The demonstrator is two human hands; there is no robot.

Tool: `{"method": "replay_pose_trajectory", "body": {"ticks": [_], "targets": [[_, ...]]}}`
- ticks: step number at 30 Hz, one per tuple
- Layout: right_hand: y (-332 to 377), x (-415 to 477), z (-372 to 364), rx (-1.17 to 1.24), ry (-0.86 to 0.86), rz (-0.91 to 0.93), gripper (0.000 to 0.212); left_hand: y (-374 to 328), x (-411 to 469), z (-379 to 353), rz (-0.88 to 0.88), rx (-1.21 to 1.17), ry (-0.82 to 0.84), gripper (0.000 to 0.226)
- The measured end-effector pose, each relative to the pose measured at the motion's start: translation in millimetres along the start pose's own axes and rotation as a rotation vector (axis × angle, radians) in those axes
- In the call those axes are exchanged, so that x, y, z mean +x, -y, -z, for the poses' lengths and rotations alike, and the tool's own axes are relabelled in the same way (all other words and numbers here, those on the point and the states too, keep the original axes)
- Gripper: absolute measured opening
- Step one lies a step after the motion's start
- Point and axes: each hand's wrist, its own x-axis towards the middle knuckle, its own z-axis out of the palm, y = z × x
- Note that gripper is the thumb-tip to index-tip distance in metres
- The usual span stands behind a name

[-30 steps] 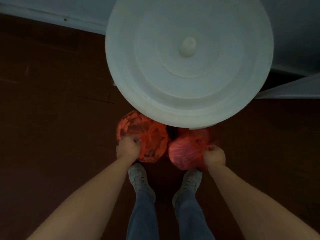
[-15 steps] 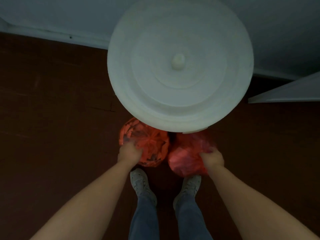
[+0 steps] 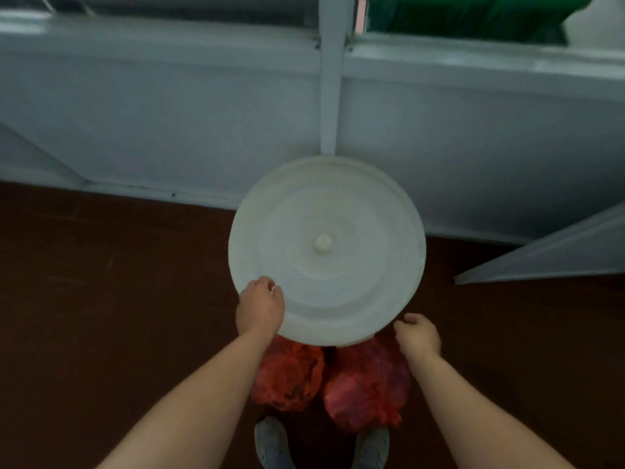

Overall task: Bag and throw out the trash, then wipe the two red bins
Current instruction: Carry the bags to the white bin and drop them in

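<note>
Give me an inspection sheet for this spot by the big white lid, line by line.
Surface: dark red-brown floor.
Job's things: left red bag and right red bag, full, side by side in front of the shoes; white round lid above them, what it covers hidden.
Clutter: nothing seen.
Grippers: left hand over the lid's near rim, fingers curled, grip unclear; right hand beside the rim, loosely curled, empty.
Cables: nothing seen.
Surroundings: pale wall, window frame, something green beyond it.

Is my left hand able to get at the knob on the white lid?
Probably yes: the left hand is at the rim of the lid, with nothing between it and the knob.
</note>
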Motion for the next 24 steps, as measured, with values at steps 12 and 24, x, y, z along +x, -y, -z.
{"method": "replay_pose_trajectory", "body": {"ticks": [12,24], "targets": [[55.9,70.1,-29.1,0.035,0.127,0.254,0.029,-91.1,100.9,-82.2,-0.231,0.321,0.248,0.066],[26.0,76.3,-41.3,0.236,-0.030,0.290,0.014,-86.4,135.3,-119.5,-0.350,0.436,0.157,0.058]]}}
